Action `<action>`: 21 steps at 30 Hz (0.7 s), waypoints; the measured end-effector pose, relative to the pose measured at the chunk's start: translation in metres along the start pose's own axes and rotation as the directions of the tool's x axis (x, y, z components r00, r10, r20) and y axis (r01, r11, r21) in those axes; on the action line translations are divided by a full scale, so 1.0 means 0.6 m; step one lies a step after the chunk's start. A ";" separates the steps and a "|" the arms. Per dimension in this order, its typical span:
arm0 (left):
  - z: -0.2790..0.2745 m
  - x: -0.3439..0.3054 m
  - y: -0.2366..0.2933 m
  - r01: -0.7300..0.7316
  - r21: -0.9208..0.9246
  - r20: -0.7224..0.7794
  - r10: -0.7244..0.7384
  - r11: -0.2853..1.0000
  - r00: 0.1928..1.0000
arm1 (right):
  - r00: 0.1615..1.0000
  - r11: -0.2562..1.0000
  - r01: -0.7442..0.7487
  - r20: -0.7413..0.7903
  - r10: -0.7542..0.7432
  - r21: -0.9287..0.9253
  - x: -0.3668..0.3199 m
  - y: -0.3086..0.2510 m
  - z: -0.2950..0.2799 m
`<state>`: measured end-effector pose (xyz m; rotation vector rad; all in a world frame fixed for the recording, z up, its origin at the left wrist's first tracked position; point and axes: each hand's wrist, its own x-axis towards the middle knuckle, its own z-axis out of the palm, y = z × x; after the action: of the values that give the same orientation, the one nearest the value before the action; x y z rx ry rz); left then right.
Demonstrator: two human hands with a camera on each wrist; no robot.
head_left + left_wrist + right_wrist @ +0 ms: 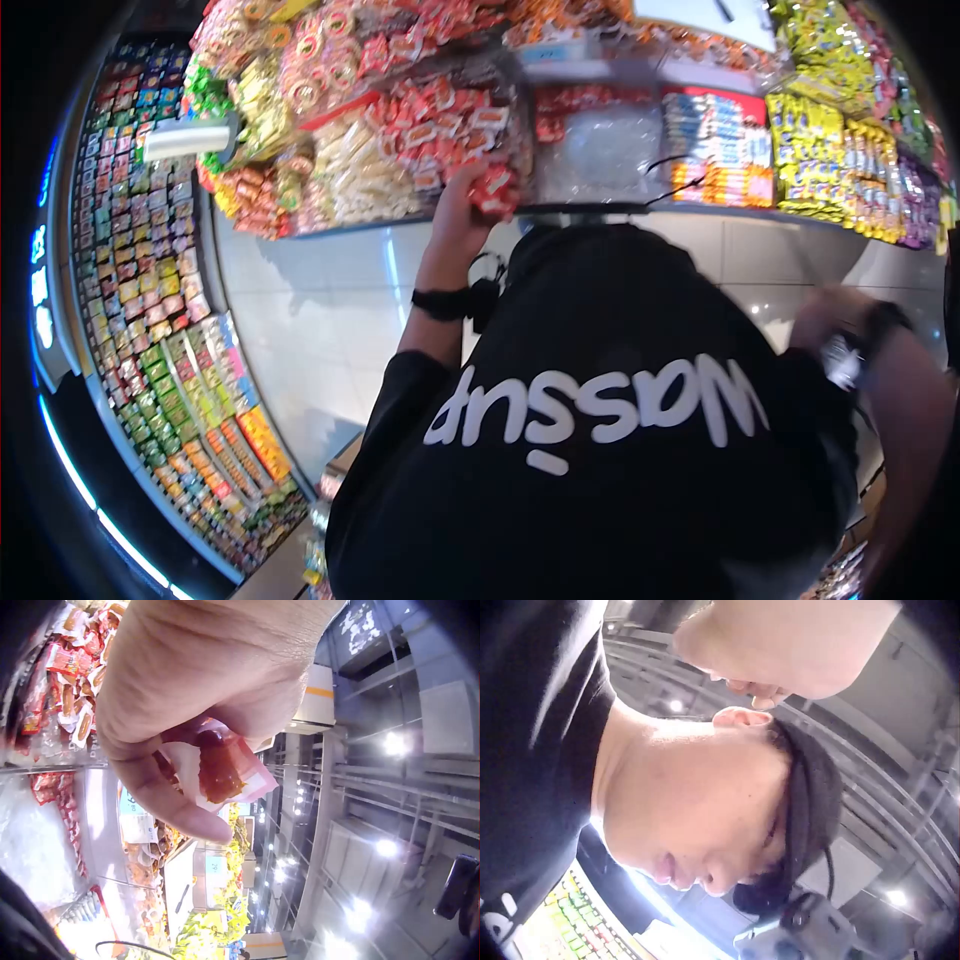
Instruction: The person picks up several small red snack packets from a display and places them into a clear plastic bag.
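In the head view my left hand [462, 215] is at the display's near edge, gripping red-wrapped candy [494, 193]. From the left wrist view, the fingers and thumb of this hand [202, 682] curl round the candy [221, 774], a reddish-brown piece showing in clear and pink wrapping. Right of my torso, my right hand [828, 312] is blurred in the head view. The right wrist view has this hand [780, 652] raised near a person's ear, fingers loosely curled; nothing is visible in it, though the palm is mostly hidden.
Bins of wrapped candies [440, 115] line the far side, beside a bin with clear plastic [605, 145]. A white sign [705, 18] stands behind. Packed shelves [150, 290] curve along the left. Pale floor tiles [320, 325] show below the display.
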<state>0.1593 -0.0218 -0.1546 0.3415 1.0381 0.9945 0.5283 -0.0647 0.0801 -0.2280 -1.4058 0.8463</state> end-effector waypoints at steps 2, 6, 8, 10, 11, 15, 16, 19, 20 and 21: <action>0.001 0.000 -0.002 -0.010 -0.014 0.015 0.011 1.000 1.000 | 0.988 0.994 -0.064 -0.135 0.076 0.086 -0.008 0.035 -0.005; -0.010 0.001 -0.005 0.015 -0.027 -0.036 -0.016 1.000 0.999 | 0.889 0.830 -0.127 -0.309 0.338 0.544 -0.034 0.134 -0.025; -0.012 -0.001 -0.005 0.012 -0.022 -0.029 -0.013 1.000 0.999 | 0.670 0.567 0.108 -0.481 0.565 0.817 -0.022 0.133 -0.003; -0.007 -0.006 -0.002 0.014 -0.023 -0.025 -0.015 1.000 1.000 | 0.830 0.699 -0.071 -0.347 0.437 0.711 -0.033 0.151 -0.020; -0.005 -0.006 -0.001 0.019 -0.021 -0.028 -0.019 1.000 0.999 | 0.854 0.731 -0.091 -0.324 0.406 0.677 -0.033 0.153 -0.020; 0.005 -0.007 -0.003 0.029 -0.007 -0.045 -0.029 1.000 0.999 | 0.871 0.773 -0.131 -0.300 0.389 0.621 -0.031 0.146 -0.017; 0.009 -0.008 -0.003 0.031 0.001 -0.049 -0.031 1.000 0.998 | 0.879 0.777 -0.136 -0.288 0.381 0.615 -0.028 0.145 -0.017; 0.002 -0.006 -0.006 0.021 -0.001 -0.011 -0.021 1.000 1.000 | 0.890 0.788 -0.151 -0.264 0.371 0.597 -0.014 0.136 -0.011; 0.002 -0.004 -0.010 0.042 -0.022 0.026 -0.041 0.999 0.999 | 0.882 0.795 -0.155 -0.281 0.379 0.587 -0.006 0.128 -0.004; 0.000 -0.002 -0.015 0.052 -0.046 0.050 -0.050 0.998 0.998 | 0.860 0.825 -0.225 -0.292 0.418 0.518 -0.019 0.123 -0.010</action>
<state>0.1640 -0.0275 -0.1598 0.2980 0.9734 0.9586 0.5064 -0.0187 0.0255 -0.2556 -0.7533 1.3231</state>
